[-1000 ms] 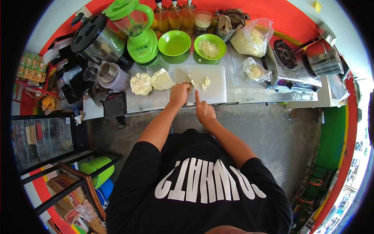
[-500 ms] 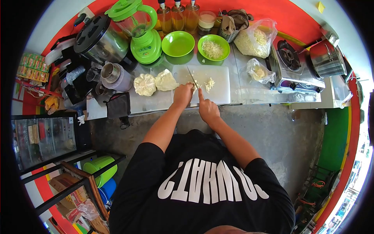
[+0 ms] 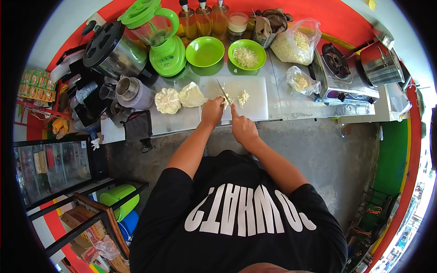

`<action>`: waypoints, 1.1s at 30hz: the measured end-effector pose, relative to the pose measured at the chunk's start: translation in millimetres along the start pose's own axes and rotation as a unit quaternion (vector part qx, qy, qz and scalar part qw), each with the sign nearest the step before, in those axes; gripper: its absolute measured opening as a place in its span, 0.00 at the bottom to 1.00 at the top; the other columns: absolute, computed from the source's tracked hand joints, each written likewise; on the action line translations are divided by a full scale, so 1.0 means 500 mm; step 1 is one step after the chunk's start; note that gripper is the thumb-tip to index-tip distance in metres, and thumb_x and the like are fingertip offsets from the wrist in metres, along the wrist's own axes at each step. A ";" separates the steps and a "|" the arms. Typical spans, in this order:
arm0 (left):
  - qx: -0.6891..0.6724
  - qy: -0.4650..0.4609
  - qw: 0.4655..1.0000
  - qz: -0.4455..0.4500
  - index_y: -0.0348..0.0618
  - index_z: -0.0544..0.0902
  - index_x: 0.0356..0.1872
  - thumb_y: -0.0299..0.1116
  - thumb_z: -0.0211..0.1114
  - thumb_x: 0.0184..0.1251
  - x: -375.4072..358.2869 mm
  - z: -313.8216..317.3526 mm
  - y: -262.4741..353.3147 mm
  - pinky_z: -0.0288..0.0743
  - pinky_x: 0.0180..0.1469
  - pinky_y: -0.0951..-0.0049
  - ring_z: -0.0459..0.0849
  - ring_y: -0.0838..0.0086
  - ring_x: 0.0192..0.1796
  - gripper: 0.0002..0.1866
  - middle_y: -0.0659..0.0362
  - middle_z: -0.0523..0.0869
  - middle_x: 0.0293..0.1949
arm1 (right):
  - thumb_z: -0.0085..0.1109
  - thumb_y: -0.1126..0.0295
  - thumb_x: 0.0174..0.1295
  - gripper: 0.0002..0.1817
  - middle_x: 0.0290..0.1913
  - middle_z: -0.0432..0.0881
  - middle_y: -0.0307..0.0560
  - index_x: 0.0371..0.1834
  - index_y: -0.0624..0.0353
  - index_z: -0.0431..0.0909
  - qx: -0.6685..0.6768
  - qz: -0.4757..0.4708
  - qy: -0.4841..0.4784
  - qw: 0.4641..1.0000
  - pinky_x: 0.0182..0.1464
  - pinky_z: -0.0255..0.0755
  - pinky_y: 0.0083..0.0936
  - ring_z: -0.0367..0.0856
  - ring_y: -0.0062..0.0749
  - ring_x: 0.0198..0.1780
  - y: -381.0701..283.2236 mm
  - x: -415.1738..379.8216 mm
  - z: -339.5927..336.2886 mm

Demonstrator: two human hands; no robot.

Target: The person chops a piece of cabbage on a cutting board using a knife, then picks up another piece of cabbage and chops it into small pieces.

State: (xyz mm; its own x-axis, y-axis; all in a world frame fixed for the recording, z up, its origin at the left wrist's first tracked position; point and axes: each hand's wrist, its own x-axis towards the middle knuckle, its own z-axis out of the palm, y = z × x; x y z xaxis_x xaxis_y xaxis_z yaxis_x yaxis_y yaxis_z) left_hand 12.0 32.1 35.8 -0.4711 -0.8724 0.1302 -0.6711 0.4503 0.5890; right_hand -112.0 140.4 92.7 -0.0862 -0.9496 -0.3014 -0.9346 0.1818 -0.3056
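Observation:
My right hand [image 3: 245, 129] is closed round the handle of a knife [image 3: 224, 93], its blade pointing up and to the left over a white cutting board [image 3: 257, 91]. Close beside the blade, my left hand [image 3: 212, 112] presses its fingers on a small pale piece of cabbage, mostly hidden by them. A small heap of shredded cabbage [image 3: 243, 98] lies on the board right of the knife. Left of the board are two larger chunks, a cabbage piece [image 3: 167, 101] and another cabbage piece [image 3: 192, 94] touching the board's edge.
Behind the board stand a green bowl [image 3: 205, 51] and a green bowl of shreds [image 3: 259, 54]. A green blender [image 3: 166, 57] and bottles [image 3: 204, 20] line the back. At right are a bag of shreds [image 3: 298, 45], a small bag [image 3: 301, 83] and a stove [image 3: 339, 73].
The view has shifted slightly. Both hands stay at nearly the same spot on the board, with the knife still beside the left fingers.

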 end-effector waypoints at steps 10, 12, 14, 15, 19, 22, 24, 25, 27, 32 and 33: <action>-0.001 0.015 1.000 0.006 0.46 0.88 0.39 0.32 0.70 0.65 -0.002 0.012 -0.003 0.82 0.41 0.52 0.88 0.47 0.36 0.05 0.51 0.90 0.36 | 0.51 0.76 0.65 0.42 0.33 0.86 0.67 0.84 0.61 0.49 0.000 -0.016 0.022 1.000 0.39 0.84 0.51 0.89 0.61 0.33 0.029 0.009 0.043; 0.000 0.015 1.000 0.007 0.46 0.88 0.38 0.32 0.70 0.65 -0.002 0.011 -0.004 0.82 0.42 0.52 0.88 0.47 0.36 0.05 0.51 0.90 0.36 | 0.51 0.76 0.65 0.42 0.33 0.86 0.66 0.85 0.60 0.49 0.004 -0.017 0.022 1.000 0.38 0.84 0.51 0.89 0.60 0.33 0.020 0.006 0.027; 0.000 0.016 1.000 0.005 0.46 0.88 0.38 0.32 0.70 0.64 -0.003 0.012 -0.006 0.82 0.42 0.52 0.88 0.47 0.36 0.04 0.51 0.90 0.36 | 0.49 0.74 0.67 0.41 0.36 0.87 0.67 0.85 0.59 0.49 -0.013 0.009 -0.017 1.000 0.40 0.85 0.51 0.89 0.61 0.35 0.010 -0.016 0.022; -0.001 0.010 1.000 0.001 0.46 0.88 0.37 0.32 0.70 0.64 -0.003 0.014 -0.007 0.82 0.41 0.52 0.88 0.47 0.36 0.04 0.51 0.90 0.36 | 0.49 0.74 0.67 0.41 0.36 0.87 0.67 0.85 0.59 0.49 -0.014 0.009 -0.017 1.000 0.40 0.85 0.51 0.89 0.61 0.35 0.013 -0.022 0.030; 0.002 0.012 1.000 0.001 0.47 0.88 0.37 0.31 0.70 0.63 -0.003 0.018 -0.010 0.82 0.41 0.52 0.88 0.48 0.37 0.04 0.52 0.90 0.37 | 0.50 0.75 0.66 0.42 0.35 0.86 0.66 0.85 0.59 0.47 -0.022 -0.001 0.006 1.000 0.40 0.84 0.51 0.89 0.59 0.35 0.030 -0.001 0.060; 0.014 -0.004 1.000 -0.006 0.48 0.89 0.40 0.31 0.70 0.64 -0.003 0.013 -0.008 0.83 0.41 0.52 0.88 0.48 0.37 0.06 0.54 0.91 0.39 | 0.50 0.75 0.67 0.42 0.34 0.86 0.65 0.85 0.58 0.46 -0.011 -0.010 0.027 1.000 0.39 0.83 0.52 0.88 0.60 0.34 0.031 0.026 0.073; 0.025 -0.018 0.999 -0.017 0.48 0.89 0.41 0.29 0.69 0.64 -0.006 0.003 0.000 0.83 0.43 0.52 0.89 0.48 0.39 0.07 0.54 0.91 0.43 | 0.50 0.74 0.68 0.41 0.34 0.86 0.65 0.85 0.58 0.46 -0.012 -0.013 0.039 0.999 0.40 0.83 0.52 0.88 0.60 0.34 0.037 0.028 0.079; 0.034 -0.031 0.998 -0.032 0.48 0.89 0.43 0.28 0.68 0.64 -0.009 -0.004 0.005 0.83 0.44 0.52 0.89 0.49 0.41 0.08 0.54 0.91 0.46 | 0.49 0.72 0.70 0.39 0.35 0.86 0.66 0.84 0.59 0.48 0.004 -0.019 0.044 0.999 0.40 0.82 0.53 0.88 0.62 0.34 0.048 0.021 0.078; 0.035 -0.006 0.999 0.036 0.47 0.89 0.44 0.25 0.66 0.63 -0.013 0.011 -0.019 0.83 0.49 0.54 0.88 0.50 0.47 0.11 0.54 0.90 0.51 | 0.49 0.71 0.72 0.37 0.36 0.86 0.67 0.84 0.60 0.49 0.020 -0.027 0.053 0.998 0.41 0.82 0.54 0.87 0.63 0.35 0.074 0.009 0.075; 0.063 -0.024 0.976 0.207 0.41 0.89 0.48 0.19 0.63 0.59 0.007 -0.048 -0.022 0.78 0.61 0.59 0.82 0.53 0.60 0.16 0.53 0.88 0.57 | 0.45 0.63 0.79 0.31 0.33 0.87 0.65 0.80 0.64 0.55 0.046 0.028 0.054 0.997 0.40 0.80 0.56 0.87 0.65 0.35 0.127 -0.032 0.055; 0.058 -0.012 0.975 0.213 0.40 0.89 0.48 0.18 0.62 0.58 0.007 -0.056 -0.017 0.77 0.63 0.60 0.81 0.53 0.60 0.17 0.52 0.88 0.54 | 0.45 0.63 0.79 0.31 0.33 0.87 0.65 0.80 0.64 0.55 0.045 0.029 0.055 0.997 0.40 0.80 0.56 0.87 0.65 0.35 0.128 -0.039 0.046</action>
State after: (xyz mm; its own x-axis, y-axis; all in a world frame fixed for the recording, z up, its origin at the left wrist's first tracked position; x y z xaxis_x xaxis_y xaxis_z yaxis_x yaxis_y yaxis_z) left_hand 32.2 19.9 53.4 -0.7332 -0.5982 0.3234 -0.4720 0.7900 0.3914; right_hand -162.0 176.4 58.1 -0.1805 -0.9582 -0.2218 -0.8923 0.2544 -0.3729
